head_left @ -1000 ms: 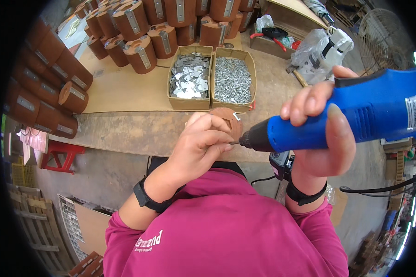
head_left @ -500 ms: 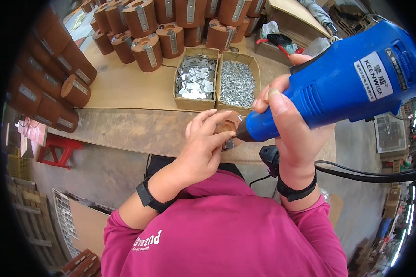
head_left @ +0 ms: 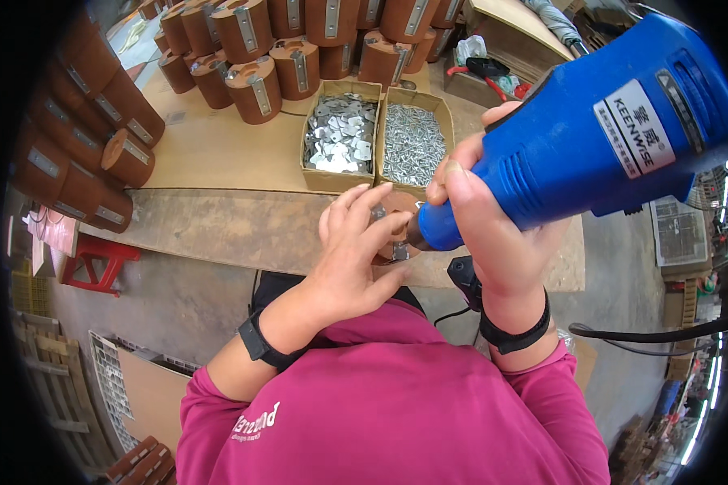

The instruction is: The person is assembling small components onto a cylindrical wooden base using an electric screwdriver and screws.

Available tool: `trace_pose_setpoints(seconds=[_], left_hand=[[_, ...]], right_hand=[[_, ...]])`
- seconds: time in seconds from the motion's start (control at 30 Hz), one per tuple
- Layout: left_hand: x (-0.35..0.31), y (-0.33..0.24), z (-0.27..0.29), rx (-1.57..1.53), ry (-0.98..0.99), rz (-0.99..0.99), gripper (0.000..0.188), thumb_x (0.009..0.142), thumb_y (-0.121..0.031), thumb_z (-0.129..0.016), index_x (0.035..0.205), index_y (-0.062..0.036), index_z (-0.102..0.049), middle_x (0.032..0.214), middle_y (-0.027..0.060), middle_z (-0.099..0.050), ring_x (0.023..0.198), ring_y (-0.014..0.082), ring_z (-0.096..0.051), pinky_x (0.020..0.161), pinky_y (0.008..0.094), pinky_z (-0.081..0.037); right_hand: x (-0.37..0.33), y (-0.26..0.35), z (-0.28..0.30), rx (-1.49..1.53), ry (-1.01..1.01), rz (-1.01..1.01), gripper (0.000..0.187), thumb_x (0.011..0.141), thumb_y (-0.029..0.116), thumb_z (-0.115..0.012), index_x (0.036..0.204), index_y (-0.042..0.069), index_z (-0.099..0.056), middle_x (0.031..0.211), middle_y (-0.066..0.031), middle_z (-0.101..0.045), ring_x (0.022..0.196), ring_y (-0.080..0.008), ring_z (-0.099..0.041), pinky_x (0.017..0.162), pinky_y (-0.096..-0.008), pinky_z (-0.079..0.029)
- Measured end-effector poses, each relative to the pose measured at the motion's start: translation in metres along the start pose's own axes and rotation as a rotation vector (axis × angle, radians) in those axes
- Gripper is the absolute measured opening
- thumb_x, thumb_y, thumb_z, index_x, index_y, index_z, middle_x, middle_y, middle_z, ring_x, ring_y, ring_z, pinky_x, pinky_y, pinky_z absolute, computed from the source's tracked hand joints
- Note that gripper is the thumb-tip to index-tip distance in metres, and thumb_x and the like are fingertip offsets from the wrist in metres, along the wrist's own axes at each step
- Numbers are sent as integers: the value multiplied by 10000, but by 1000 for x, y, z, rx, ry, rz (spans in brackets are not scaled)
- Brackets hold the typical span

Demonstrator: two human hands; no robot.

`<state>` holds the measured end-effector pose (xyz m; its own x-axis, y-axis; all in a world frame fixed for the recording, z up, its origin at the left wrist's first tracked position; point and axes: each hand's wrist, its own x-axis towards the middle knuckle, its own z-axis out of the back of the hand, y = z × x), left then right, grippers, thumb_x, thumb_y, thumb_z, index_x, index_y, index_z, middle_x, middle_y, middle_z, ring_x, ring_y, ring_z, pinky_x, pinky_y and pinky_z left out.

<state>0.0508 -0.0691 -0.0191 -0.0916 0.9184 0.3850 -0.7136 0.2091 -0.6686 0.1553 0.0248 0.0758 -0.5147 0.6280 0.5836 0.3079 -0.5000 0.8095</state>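
Observation:
My right hand (head_left: 497, 238) is wrapped around a large blue electric screwdriver (head_left: 534, 166), which slants from the upper right. The tool's dark tip meets the top of a short reddish-brown cylinder (head_left: 398, 204) on the bench. My left hand (head_left: 344, 263) lies over the cylinder's left side, fingers spread across it and thumb at its near side, holding it. A small metal plate (head_left: 400, 251) shows at the cylinder's near edge. The hand and tool cover much of the cylinder, and the exact contact point is hidden.
Beyond the cylinder, one cardboard box (head_left: 325, 179) holds small metal plates and another (head_left: 451, 133) holds screws. Stacked brown cylinders (head_left: 255, 89) with metal strips fill the back and left. A red stool (head_left: 101, 267) stands left; a black cable (head_left: 663, 333) hangs right.
The screwdriver and my right hand have shifted slightly left and toward me, with the tool tilted more steeply. My left fingers have spread, and the thumb has moved away from them.

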Motion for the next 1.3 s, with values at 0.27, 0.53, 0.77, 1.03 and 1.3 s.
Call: trace_pose_setpoints(seconds=[0.27, 0.53, 0.77, 1.03, 1.3], left_hand=[[6, 6, -13, 40, -39, 54, 484, 539, -189, -736, 935, -116, -468, 1261, 185, -272, 1163, 423, -243, 917, 501, -232], [5, 14, -24, -152, -90, 55, 398, 542, -86, -734, 828, -62, -459, 1231, 232, -288, 1056, 409, -392, 843, 418, -380], [4, 11, -27, -207, -108, 91, 374, 549, -75, -730, 808, -46, -462, 1217, 233, -309, 937, 362, -480, 788, 384, -417], [5, 9, -25, -246, -76, 140, 357, 552, -61, -725, 796, -43, -466, 1222, 238, -310, 907, 360, -493, 766, 382, -424], [5, 14, -29, -176, -110, 88, 357, 549, -55, -727, 788, -41, -463, 1215, 234, -325, 912, 363, -490, 767, 383, -423]], right_hand=[[3, -3, -3, -18, -20, -5, 378, 693, -69, -527, 1039, -19, -383, 661, -77, -516, 563, -150, -528, 555, -276, -456], [3, -4, -3, 1, -5, -64, 390, 700, -34, -552, 1054, -10, -388, 685, -76, -519, 586, -151, -531, 558, -279, -447], [2, -1, -4, 38, -41, -139, 379, 707, -3, -557, 1052, 0, -399, 719, -80, -520, 595, -151, -531, 558, -274, -440], [1, -6, -1, 29, -37, -96, 385, 700, -27, -550, 1050, -4, -389, 703, -76, -516, 597, -151, -529, 562, -272, -441], [-1, -6, -3, 6, 0, -80, 409, 693, -46, -538, 1066, -23, -372, 691, -85, -508, 593, -151, -524, 555, -264, -440]])
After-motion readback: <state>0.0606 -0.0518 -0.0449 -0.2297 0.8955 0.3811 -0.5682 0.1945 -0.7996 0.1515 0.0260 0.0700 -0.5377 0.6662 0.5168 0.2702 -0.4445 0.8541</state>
